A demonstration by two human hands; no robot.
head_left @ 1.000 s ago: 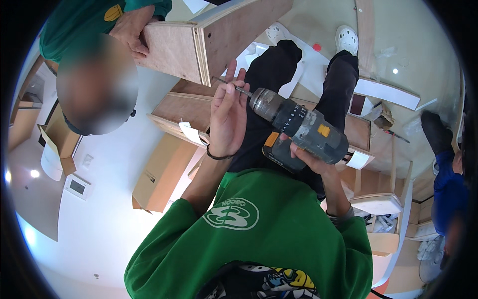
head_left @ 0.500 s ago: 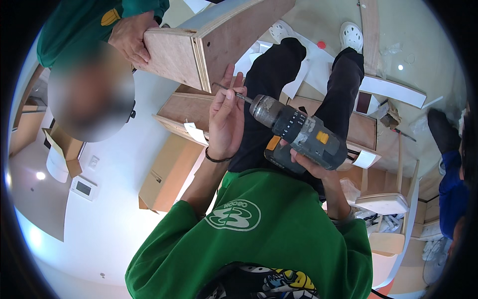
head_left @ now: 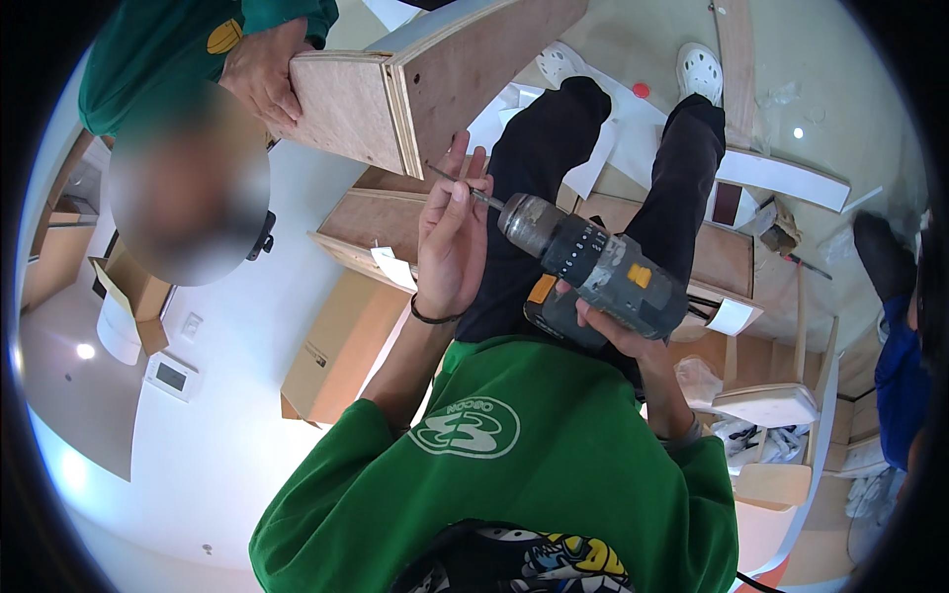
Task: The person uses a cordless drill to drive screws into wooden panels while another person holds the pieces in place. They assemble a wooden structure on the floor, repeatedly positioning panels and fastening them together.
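My right hand (head_left: pixel 608 331) grips the handle of a grey cordless drill (head_left: pixel 593 267) with yellow marks, held in front of my chest. The drill's thin bit (head_left: pixel 460 186) points up and left at the edge of a plywood panel (head_left: pixel 465 74). My left hand (head_left: pixel 450 242), with a black band on the wrist, pinches the bit between thumb and fingertips just below the panel. Another person's hand (head_left: pixel 259 74), in a dark green sleeve, holds the panel's end piece at the upper left.
More plywood panels (head_left: pixel 390 222) lie on the floor under my black-trousered legs (head_left: pixel 554 168). A cardboard box (head_left: pixel 341 346) sits at the left, white boards (head_left: pixel 781 178) and wood pieces at the right. A person in blue (head_left: pixel 895 366) is at the right rim.
The drill and both my hands have sunk slightly in the view. The bit's tip now reaches closer to the plywood panel's edge. The other person's hand still holds the panel.
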